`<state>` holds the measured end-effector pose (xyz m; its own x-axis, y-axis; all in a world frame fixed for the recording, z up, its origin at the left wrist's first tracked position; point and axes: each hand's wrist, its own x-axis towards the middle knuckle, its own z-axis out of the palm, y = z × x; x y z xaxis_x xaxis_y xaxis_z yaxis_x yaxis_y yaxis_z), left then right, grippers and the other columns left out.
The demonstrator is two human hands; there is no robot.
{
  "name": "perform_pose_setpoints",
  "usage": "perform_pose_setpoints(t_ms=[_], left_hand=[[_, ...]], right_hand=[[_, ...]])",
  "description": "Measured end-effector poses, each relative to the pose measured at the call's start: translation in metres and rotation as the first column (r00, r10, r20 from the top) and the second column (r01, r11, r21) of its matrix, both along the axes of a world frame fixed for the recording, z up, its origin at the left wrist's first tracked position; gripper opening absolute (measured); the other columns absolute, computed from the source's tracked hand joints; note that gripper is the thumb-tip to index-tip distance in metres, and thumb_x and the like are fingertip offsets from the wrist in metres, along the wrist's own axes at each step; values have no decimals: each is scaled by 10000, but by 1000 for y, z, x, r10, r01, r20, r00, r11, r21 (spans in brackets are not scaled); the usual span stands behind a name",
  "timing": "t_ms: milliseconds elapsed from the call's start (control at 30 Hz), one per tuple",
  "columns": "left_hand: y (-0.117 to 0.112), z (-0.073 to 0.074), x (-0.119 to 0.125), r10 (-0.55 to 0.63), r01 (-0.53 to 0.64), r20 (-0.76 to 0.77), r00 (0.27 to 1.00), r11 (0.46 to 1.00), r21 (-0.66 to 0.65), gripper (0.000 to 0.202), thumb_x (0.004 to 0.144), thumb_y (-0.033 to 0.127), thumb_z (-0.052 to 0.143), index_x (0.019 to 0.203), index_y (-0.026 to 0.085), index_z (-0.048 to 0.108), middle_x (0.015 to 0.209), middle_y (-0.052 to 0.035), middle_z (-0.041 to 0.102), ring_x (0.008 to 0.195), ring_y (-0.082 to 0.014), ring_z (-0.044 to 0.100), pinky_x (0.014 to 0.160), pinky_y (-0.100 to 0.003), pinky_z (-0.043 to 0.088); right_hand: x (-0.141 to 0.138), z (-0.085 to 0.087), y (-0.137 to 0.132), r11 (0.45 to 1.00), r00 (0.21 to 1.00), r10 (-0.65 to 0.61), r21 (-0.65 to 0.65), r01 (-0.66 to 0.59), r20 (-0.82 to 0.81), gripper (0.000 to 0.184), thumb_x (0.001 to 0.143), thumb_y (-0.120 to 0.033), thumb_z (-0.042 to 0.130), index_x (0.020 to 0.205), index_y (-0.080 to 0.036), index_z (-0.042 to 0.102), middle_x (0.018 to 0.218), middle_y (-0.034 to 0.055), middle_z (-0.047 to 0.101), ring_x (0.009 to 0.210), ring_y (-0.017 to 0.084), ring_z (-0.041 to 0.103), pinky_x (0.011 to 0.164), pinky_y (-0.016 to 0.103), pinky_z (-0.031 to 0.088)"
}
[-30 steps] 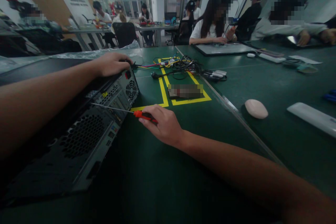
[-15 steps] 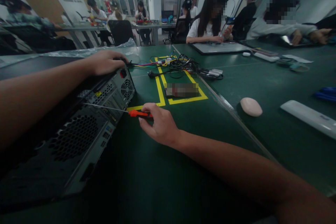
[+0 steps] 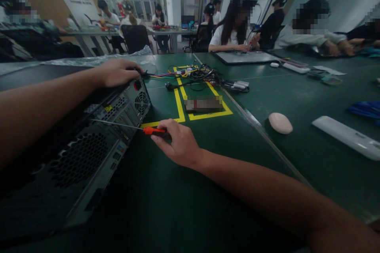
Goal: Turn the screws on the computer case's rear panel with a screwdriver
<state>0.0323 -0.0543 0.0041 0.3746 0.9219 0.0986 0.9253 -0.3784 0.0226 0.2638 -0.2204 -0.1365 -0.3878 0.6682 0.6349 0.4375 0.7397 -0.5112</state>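
Observation:
A dark computer case [image 3: 101,168] fills the left side, its rear panel with fan grilles and ports turned toward the right. My left hand [image 3: 120,73] grips the case's upper edge near the far rear corner; some of its fingertips are hidden. My right hand [image 3: 178,142] is closed around the orange and black handle of a long-shafted screwdriver [image 3: 151,131]. The thin shaft points left and its tip meets the rear panel near the upper edge, above the honeycomb grille. Whether the tip sits in a screw is too small to see.
Behind lie tangled cables [image 3: 208,73] and a partly blurred dark box [image 3: 203,104] inside yellow tape. To the right are a pale rounded object [image 3: 280,123] and a long white device [image 3: 346,136]. Across the green table [image 3: 237,134], other people sit at work.
The view has shifted slightly. My right hand and the screwdriver stay at the rear panel, with the fingers set a little differently on the handle. My left hand keeps its place on the case.

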Motion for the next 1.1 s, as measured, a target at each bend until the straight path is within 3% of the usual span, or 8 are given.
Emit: perform_pose_setpoints(t_ms=[333, 533, 767, 900, 1100], left_hand=[[2, -2, -2, -21, 23, 88, 996, 1000, -15, 669, 825, 510, 384, 1297, 157, 701, 1246, -105, 700, 1138, -306, 629, 1057, -420, 437], [1, -1, -1, -20, 22, 78, 997, 999, -24, 684, 831, 496, 365, 1312, 136, 691, 1271, -116, 691, 1174, -307, 617, 1067, -416, 431], [3, -2, -3, -36, 39, 89, 995, 999, -29, 698, 830, 522, 387, 1322, 131, 691, 1273, -133, 689, 1134, -313, 626, 1066, -430, 433], [2, -1, -2, -24, 26, 85, 996, 999, -32, 703, 825, 528, 391, 1324, 135, 690, 1267, -125, 695, 1139, -322, 626, 1062, -429, 440], [0, 1, 0, -19, 20, 45, 999, 999, -29, 707, 843, 504, 345, 1339, 118, 669, 1293, -137, 673, 1180, -324, 611, 1084, -437, 418]], right_hand=[[1, 5, -1, 1000, 1000, 12, -4, -12, -26, 298, 1008, -481, 537, 1100, -209, 618, 999, 45, 682, 858, 162, 622, 746, 306, 471], [0, 8, -3, 999, 1000, 9, -38, -10, -27, 401, 1057, -511, 428, 1077, -194, 672, 980, 65, 698, 872, 172, 631, 781, 316, 481], [-3, 4, -6, 995, 999, -38, -87, 37, -13, 351, 930, -501, 613, 1151, -236, 547, 989, 39, 713, 785, 176, 640, 715, 321, 479], [-2, 1, -4, 997, 1000, -25, -73, 25, 0, 206, 959, -391, 573, 1098, -243, 539, 958, 24, 700, 755, 162, 621, 690, 310, 451], [-2, 0, -2, 998, 1000, 4, -61, -4, -5, 196, 979, -391, 576, 1094, -235, 549, 989, 32, 695, 799, 167, 626, 717, 310, 455]])
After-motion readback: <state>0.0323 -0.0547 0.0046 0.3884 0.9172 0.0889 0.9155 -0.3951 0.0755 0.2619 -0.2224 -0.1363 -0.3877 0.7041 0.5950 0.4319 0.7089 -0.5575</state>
